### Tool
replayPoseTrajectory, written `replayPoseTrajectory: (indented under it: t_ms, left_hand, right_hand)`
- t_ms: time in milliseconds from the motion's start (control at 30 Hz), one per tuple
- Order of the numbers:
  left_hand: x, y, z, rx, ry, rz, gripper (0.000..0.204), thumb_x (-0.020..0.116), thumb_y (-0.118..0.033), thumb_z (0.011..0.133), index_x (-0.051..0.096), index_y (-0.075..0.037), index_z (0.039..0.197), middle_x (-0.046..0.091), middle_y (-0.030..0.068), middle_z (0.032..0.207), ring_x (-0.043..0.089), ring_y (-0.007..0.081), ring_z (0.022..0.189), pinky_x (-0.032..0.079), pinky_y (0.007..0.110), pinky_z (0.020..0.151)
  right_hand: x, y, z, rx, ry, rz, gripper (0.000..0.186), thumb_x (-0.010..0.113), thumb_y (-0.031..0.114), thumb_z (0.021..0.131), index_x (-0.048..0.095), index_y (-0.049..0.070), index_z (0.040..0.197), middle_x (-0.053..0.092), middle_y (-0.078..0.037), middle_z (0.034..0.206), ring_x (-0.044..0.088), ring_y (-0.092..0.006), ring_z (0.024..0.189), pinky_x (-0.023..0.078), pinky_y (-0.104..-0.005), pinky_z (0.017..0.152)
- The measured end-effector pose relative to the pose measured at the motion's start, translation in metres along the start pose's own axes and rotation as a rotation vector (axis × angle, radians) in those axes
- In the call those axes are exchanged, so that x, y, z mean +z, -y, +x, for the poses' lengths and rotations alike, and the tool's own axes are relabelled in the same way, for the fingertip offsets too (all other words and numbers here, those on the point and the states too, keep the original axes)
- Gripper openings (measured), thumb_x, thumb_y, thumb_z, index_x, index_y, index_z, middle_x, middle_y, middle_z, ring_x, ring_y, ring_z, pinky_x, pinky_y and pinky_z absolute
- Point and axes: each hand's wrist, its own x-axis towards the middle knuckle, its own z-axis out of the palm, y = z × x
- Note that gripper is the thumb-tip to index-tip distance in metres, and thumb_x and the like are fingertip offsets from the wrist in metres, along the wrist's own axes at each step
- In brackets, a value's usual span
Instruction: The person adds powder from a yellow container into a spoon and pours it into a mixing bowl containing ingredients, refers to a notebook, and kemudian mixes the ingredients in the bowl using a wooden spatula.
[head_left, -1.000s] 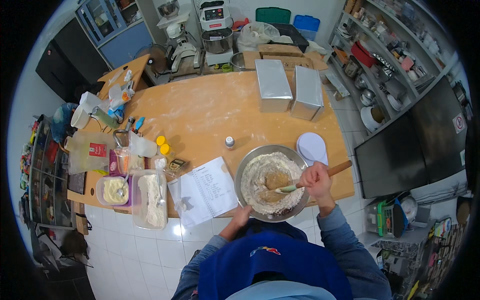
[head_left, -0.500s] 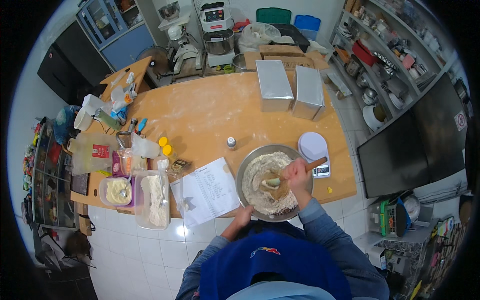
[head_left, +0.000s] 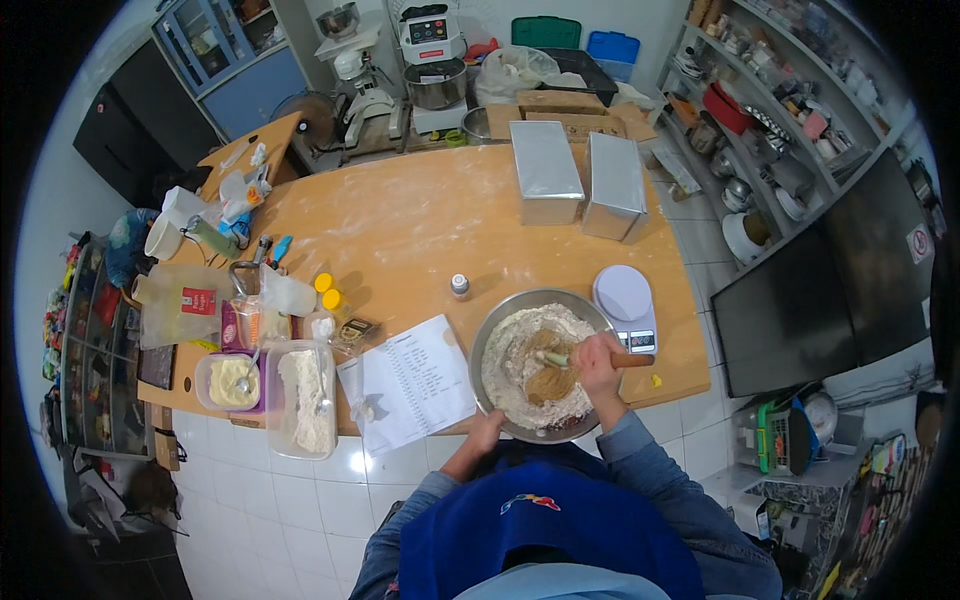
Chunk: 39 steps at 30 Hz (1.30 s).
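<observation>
One flour-dusted wooden table (head_left: 400,225) is filling the centre, part of its near edge disappearing behind the person's blue apron (head_left: 600,525), which the lower border is cutting off. Round and of shiny metal, the mixing bowl (head_left: 543,434) is standing at that edge, right of an open notebook (head_left: 405,385); it is holding pale, crumbly flour (head_left: 508,385) around a moist-looking brown mass (head_left: 550,386). Farther left, a long clear tub (head_left: 271,425) is containing white powder (head_left: 298,395); a smaller tub (head_left: 202,385) beside it is holding a pale-yellow spread (head_left: 228,375). A wooden-handled spatula (head_left: 635,360) is reaching into the bowl, its tip hard to make out; the right hand (head_left: 598,362) is clasping and partly covering its handle. The left hand (head_left: 486,431) is touching the bowl's rim, fingers too hidden to show whether they are gripping.
</observation>
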Motion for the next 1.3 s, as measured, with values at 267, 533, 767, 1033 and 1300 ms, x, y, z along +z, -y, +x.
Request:
replayPoseTrajectory:
  t_ms: [267,533,767,1033,1300]
  left_hand:
    - [-0.004,0.035,0.01,-0.018,-0.027,-0.292,0.053,0.044,-0.009,0.066,0.034,0.006,0.116,0.048,0.0142,0.108,0.047,0.0248,0.096,0.038,0.032,0.084]
    - [-0.001,0.01,0.001,-0.024,-0.025,-0.218,0.053,0.044,-0.009,0.066,0.034,0.006,0.116,0.049,0.0147,0.107,0.047,0.0242,0.096,0.038,0.032,0.083]
    - [0.001,0.013,0.0,0.03,-0.07,-0.207,0.051,0.045,-0.009,0.066,0.035,0.006,0.114,0.05,0.0138,0.104,0.048,0.0238,0.093,0.039,0.032,0.081]
    - [0.004,0.0,-0.003,0.063,-0.085,-0.163,0.051,0.044,-0.008,0.067,0.035,0.005,0.115,0.049,0.0141,0.105,0.047,0.0242,0.095,0.038,0.031,0.083]
    - [0.004,0.029,0.003,0.007,-0.176,-0.085,0.05,0.04,-0.009,0.068,0.034,0.005,0.116,0.048,0.0168,0.108,0.046,0.0272,0.099,0.036,0.033,0.086]
  right_hand:
    - [0.019,0.048,0.016,0.154,0.128,0.175,0.033,0.036,0.019,0.088,0.03,0.009,0.057,0.028,-0.001,0.045,0.026,-0.0119,0.038,0.023,-0.0268,0.038]
    - [0.022,0.005,0.014,0.143,-0.11,0.118,0.037,0.036,0.022,0.088,0.031,0.009,0.054,0.027,-0.002,0.042,0.025,-0.0126,0.037,0.022,-0.0278,0.037]
    - [0.026,0.063,0.026,0.276,-0.113,-0.042,0.033,0.04,0.017,0.087,0.032,0.009,0.056,0.029,0.0,0.044,0.028,-0.0107,0.035,0.023,-0.0262,0.034]
    - [0.013,0.078,0.062,-0.041,-0.172,-0.207,0.037,0.044,0.021,0.087,0.029,0.011,0.056,0.029,0.003,0.045,0.028,-0.0063,0.037,0.021,-0.0233,0.033]
    - [0.016,0.052,0.031,0.09,-0.516,-0.296,0.036,0.046,0.027,0.086,0.032,0.01,0.058,0.029,0.002,0.043,0.029,-0.0081,0.033,0.023,-0.0236,0.03]
